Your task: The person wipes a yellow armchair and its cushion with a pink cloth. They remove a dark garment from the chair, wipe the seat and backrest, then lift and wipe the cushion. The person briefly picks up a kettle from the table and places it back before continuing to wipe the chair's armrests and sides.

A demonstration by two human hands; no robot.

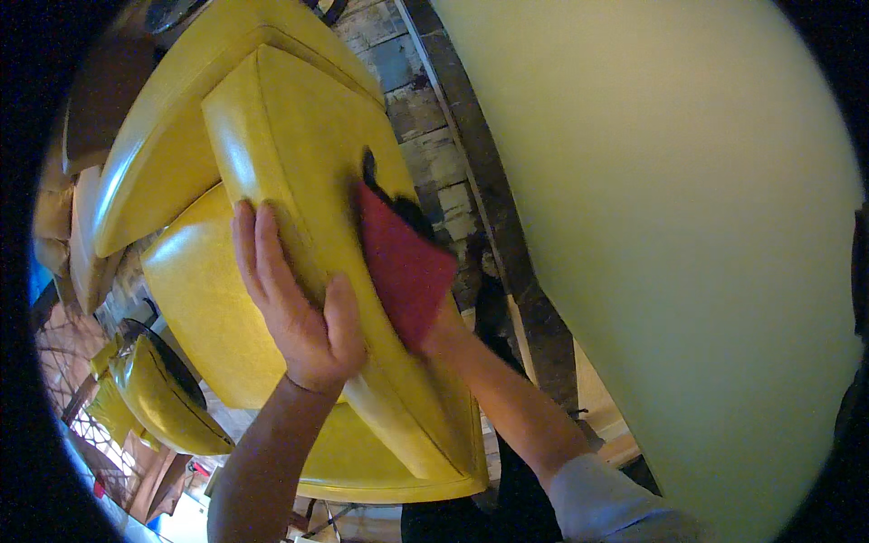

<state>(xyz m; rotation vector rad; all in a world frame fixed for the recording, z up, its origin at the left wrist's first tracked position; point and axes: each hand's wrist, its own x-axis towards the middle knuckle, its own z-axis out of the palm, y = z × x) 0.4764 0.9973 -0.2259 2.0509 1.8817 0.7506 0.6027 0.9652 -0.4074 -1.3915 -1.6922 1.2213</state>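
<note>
A yellow upholstered armchair (pixel 312 195), smooth and shiny like leather or vinyl, lies before me at a slant. My left hand (pixel 299 312) rests flat on the edge of its armrest, fingers stretched out and thumb apart. Against the outer side of that armrest, my right hand (pixel 441 333) holds a dark red cloth or pad (pixel 405 267). The red piece covers its fingers, and motion blurs it a little. A dark strip or shadow (pixel 412 213) shows along the far edge of the red piece; I cannot make out what it is.
A pale greenish panel (pixel 688 226) with a dark border stands close on the right. Worn, patchy flooring (pixel 434 136) shows between it and the armchair. Another yellow upholstered piece (pixel 167 398) is at the lower left. Brown items (pixel 104 100) stand at the far left.
</note>
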